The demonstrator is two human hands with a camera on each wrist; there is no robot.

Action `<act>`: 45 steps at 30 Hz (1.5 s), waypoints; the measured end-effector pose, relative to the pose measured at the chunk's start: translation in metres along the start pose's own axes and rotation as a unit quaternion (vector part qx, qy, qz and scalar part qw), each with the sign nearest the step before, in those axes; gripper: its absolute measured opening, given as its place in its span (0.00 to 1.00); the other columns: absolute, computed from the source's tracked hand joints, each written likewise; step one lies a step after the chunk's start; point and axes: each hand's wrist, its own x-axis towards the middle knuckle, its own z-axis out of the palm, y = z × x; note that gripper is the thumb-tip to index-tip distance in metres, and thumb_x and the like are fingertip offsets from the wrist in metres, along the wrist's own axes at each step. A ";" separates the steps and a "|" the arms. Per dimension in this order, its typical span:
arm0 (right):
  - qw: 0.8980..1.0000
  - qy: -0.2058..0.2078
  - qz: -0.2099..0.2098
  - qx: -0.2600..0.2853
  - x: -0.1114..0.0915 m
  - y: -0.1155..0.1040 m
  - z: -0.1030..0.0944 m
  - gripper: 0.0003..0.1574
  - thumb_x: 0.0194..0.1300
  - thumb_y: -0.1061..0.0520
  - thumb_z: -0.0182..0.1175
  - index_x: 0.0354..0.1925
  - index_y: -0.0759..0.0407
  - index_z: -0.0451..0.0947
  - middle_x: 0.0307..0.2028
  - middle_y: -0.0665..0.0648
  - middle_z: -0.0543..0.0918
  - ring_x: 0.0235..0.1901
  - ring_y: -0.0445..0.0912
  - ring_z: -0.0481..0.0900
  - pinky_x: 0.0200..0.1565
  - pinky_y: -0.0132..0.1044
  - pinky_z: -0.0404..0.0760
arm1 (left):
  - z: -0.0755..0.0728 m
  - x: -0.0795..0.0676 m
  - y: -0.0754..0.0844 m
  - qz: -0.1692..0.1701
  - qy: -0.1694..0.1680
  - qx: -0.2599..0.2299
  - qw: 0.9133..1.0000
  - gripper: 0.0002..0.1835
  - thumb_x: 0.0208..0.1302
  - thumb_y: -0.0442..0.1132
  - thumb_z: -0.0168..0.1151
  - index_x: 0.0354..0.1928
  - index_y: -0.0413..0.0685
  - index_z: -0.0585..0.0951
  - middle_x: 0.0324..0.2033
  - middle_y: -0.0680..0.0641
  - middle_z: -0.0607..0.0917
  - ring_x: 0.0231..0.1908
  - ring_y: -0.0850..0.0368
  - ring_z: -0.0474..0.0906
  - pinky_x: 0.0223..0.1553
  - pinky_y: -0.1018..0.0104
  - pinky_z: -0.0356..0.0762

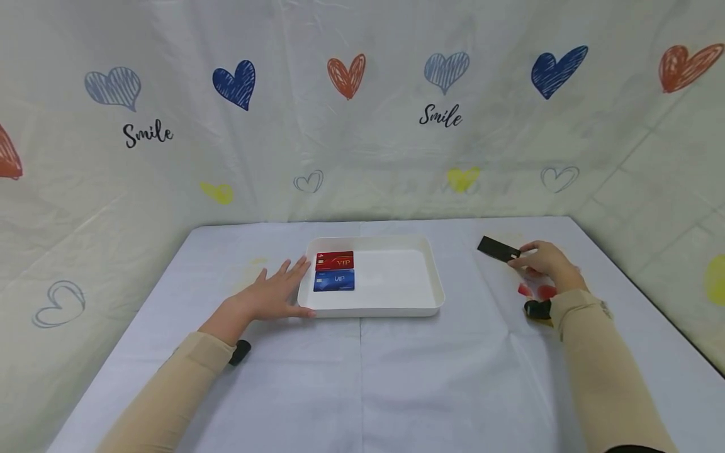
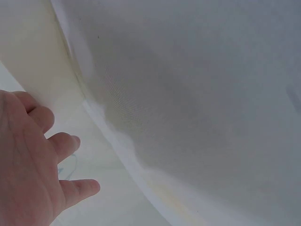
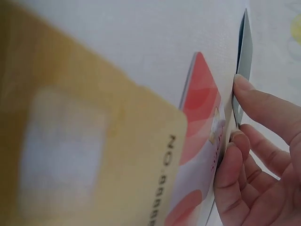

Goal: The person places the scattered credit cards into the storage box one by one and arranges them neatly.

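A white-covered table (image 1: 453,390) bears the white tray (image 1: 396,283). The left hand (image 1: 267,297), fingers spread, rests at the tray's left rim, well apart from the black card (image 1: 496,248). The right hand (image 1: 548,263) is nearer — thumb and fingers pinch the card's right end, its long axis running leftward, trayside of the grip, and slightly away.
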 end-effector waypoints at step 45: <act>0.989 0.094 0.011 0.114 -0.003 0.004 0.006 0.29 0.70 0.60 0.61 0.59 0.79 0.64 0.27 0.52 0.80 0.24 0.39 0.79 0.30 0.30 0.80 | -0.001 0.001 0.002 -0.004 -0.006 -0.003 1.000 0.64 0.57 0.72 0.66 0.83 0.46 0.45 0.81 0.43 0.44 0.79 0.34 0.38 0.68 0.22 0.35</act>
